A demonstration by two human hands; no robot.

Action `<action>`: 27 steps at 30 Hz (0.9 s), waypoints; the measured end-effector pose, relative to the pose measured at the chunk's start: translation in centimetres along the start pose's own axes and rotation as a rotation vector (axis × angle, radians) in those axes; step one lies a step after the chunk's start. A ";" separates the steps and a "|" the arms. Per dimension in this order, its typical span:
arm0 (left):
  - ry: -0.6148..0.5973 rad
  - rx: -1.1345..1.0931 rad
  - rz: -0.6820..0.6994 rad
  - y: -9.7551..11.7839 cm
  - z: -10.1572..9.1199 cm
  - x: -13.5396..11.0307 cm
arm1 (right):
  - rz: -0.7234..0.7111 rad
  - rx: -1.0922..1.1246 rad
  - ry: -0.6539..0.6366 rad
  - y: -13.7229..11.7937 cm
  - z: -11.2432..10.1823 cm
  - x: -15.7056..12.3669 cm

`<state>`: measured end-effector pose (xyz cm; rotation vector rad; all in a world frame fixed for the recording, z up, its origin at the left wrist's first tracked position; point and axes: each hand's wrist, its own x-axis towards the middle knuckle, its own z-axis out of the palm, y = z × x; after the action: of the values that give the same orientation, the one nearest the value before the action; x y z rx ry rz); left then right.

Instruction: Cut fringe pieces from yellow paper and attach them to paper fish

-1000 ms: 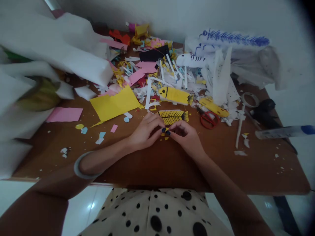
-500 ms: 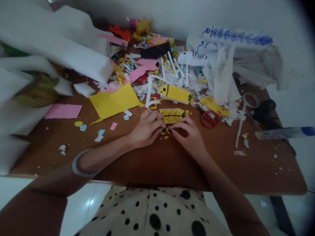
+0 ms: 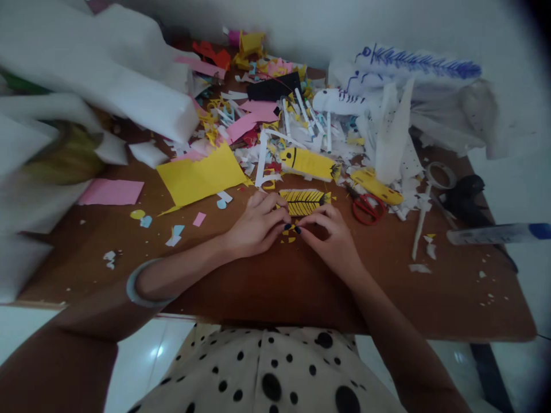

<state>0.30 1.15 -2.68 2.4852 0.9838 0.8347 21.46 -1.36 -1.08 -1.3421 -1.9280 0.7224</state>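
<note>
My left hand (image 3: 255, 225) and my right hand (image 3: 331, 236) meet fingertip to fingertip over the brown table (image 3: 275, 287). Both pinch a small yellow paper scrap (image 3: 291, 230) with dark marks, held just above the wood. Right behind the fingers lies a yellow paper fish with black fin lines (image 3: 306, 201). A second yellow paper fish (image 3: 308, 163) lies a little farther back. Red-handled scissors (image 3: 365, 206) rest to the right of my right hand.
A yellow sheet (image 3: 200, 176) and a pink sheet (image 3: 111, 191) lie to the left. Cut paper scraps pile up at the back. White paper fish with blue drawing (image 3: 413, 64), a tape ring (image 3: 438, 175), a black tool (image 3: 467, 195) and a glue tube (image 3: 495, 233) sit right. White crumpled sheets (image 3: 86, 74) fill the left.
Both hands shifted slightly toward the black-lined yellow fish and settled, still pinching the small scrap. Between half a second ago and now almost nothing moved.
</note>
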 end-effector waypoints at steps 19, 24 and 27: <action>-0.040 0.275 -0.286 -1.8 -0.5 0.5 | 0.174 -0.122 0.198 2.6 -2.9 0.7; -0.042 0.261 -0.312 -2.1 -0.4 0.5 | 0.143 -0.147 0.185 2.6 -2.5 0.8; -0.044 0.243 -0.310 -2.3 -0.4 0.7 | 0.123 -0.167 0.188 2.6 -2.3 0.7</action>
<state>-0.69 3.27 -3.25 2.4375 1.4838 0.5886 24.52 0.30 -1.46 -1.5827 -1.7989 0.4815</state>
